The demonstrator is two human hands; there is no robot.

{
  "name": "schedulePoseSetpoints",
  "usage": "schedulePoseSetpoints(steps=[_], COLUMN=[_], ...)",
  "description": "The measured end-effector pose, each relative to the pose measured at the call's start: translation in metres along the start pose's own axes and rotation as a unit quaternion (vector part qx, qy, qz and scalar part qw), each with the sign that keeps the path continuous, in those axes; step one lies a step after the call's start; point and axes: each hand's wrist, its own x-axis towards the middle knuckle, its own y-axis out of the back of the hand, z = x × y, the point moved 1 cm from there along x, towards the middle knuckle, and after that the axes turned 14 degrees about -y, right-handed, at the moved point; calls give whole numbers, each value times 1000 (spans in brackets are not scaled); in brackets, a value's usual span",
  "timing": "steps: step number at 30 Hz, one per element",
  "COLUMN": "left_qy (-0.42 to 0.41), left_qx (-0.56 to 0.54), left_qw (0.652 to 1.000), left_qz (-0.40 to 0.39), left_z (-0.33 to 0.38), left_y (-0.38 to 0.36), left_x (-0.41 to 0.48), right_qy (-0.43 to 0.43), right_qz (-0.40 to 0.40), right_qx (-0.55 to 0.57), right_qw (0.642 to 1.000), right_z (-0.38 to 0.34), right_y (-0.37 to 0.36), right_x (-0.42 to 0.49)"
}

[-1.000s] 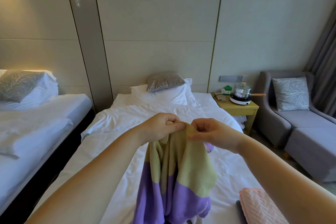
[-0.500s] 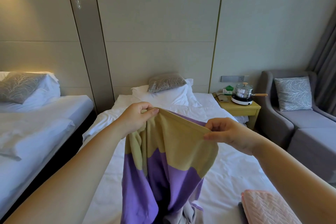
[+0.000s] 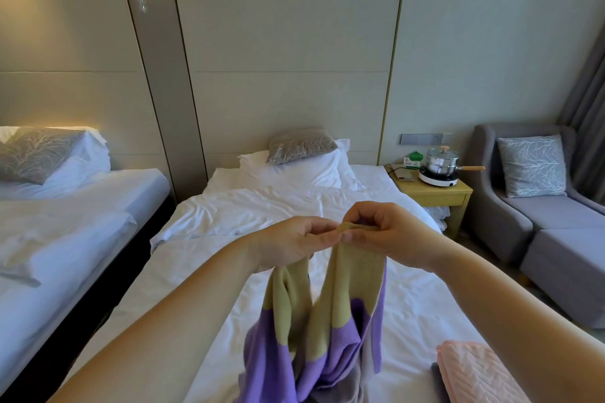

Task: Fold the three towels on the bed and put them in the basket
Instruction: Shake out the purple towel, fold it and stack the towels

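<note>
Both hands are raised over the white bed (image 3: 203, 271), so close together that they almost touch. The left grip (image 3: 294, 240) pinches the top hem of the striped towel (image 3: 347, 304) between thumb and curled fingers. The right grip (image 3: 389, 232) pinches the same hem just beside it, so the two held ends meet. The towel (yellow-green at the top, purple lower down) hangs from them in two long folds above the middle of the bed, and its lower end is bunched at the bottom edge of the view. A folded pink towel (image 3: 474, 373) lies on the bed at the lower right. At the head of the bed a grey patterned pillow (image 3: 301, 144) leans on white ones. Beside the bed, a wooden counter (image 3: 438, 196) carries a steel pot (image 3: 440, 160) on a white hotplate (image 3: 438, 177). A grey armchair (image 3: 556, 239) stands further right.
</note>
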Motion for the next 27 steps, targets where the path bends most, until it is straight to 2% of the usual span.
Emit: schedulePoseSetpoints(steps=[3,9,12,18,23,27], left_qy=[-9,-42,-51,-45,-34,-20], left_qx=[1,32,47,36,85,80], left_qw=[1000,997,996,997,991,992], left_qz=[3,62,63,59,92,92], left_z=[1,9,15,18,7,-1], left_y=[-3,2,5,6,6,3], left_x=[2,11,12,5,-2,-11], right_qy=[-5,-46,-33,-5,-60,-73], right_qz=[2,-35,-10,60,36,6], right_qx=[15,37,54,0,-1,-25], right_qw=[1000,998,998,998,998,997], right_z=[4,10,1,-4,-1,-4], right_y=[6,20,21,10,3,-1], right_x=[-5,-11,-10,-3,4,5])
